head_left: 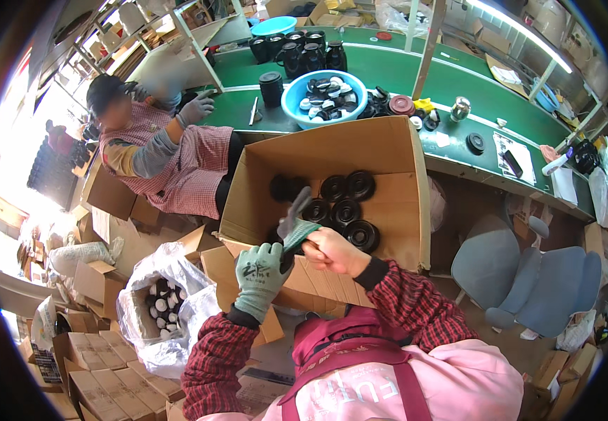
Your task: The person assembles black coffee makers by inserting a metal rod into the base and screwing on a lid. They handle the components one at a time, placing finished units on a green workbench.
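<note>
My bare right hand (340, 253) pinches a blurred work glove (299, 234), which partly covers black lids (346, 210); whether my gloved left hand (260, 275) also grips it, I cannot tell.

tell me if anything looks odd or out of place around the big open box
One oddity: the left hand is gloved, while the right hand is bare, holding a loose glove over the open cardboard box. The black round parts inside show no clear damage or spill.
</note>
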`<state>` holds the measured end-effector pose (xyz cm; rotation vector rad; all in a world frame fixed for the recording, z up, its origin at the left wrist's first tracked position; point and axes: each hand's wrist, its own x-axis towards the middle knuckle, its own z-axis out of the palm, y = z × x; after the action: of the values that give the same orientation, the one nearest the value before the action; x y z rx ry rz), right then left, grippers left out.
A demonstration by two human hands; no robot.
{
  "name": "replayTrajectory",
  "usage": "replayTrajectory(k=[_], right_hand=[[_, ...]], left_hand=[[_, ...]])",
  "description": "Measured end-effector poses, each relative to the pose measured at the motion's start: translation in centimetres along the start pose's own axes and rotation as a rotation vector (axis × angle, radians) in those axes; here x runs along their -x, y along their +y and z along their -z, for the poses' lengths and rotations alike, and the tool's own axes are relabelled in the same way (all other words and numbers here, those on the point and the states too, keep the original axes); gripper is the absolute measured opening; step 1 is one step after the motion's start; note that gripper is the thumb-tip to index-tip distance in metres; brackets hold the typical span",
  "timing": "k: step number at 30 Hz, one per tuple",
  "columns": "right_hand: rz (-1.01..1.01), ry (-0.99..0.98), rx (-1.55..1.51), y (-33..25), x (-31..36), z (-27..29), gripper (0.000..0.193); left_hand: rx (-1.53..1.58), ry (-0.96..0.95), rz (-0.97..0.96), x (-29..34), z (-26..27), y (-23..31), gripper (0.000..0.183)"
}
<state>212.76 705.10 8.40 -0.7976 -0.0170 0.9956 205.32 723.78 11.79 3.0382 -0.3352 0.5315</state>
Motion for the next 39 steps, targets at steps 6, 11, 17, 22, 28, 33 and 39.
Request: replayTrajectory(k=[6, 11, 17, 22, 28, 33, 39], right_hand=[[0.270, 0.202, -0.211, 3.1, -5.2, 0.1, 0.015], [0.696, 0.201, -0.118, 2.0, -6.3, -2.9, 0.024], [0.350, -0.087, -0.387, 4.4, -10.7, 2.1, 0.036], [0.323, -0.221, -0.389, 2.7, -7.1, 0.6, 0.019], [0.266, 0.004, -0.390, -3.5, -0.3, -2.0, 0.021], [0.477, -0.601, -0.593, -4.3, -3.4, 3.9, 0.055], [0.449, -0.106, -0.670, -7.8, 3.3, 6.9, 0.057]], left_hand=[[0.209, -0.233, 0.139, 1.0, -2.0, 0.3, 0.026], [0.278, -0.023, -0.047, 0.0, 1.2, 1.5, 0.016], [0.199, 0.013, -0.245, -1.5, -0.4, 0.9, 0.020], [0.563, 0.066, -0.058, 1.6, -3.0, 1.6, 0.018], [0.535, 0.076, -0.431, -4.1, 1.8, 6.9, 0.025], [0.630, 0.117, -0.758, -8.1, 2.8, 12.5, 0.024], [0.752, 0.233, -0.952, -10.6, 1.5, 15.9, 0.027]])
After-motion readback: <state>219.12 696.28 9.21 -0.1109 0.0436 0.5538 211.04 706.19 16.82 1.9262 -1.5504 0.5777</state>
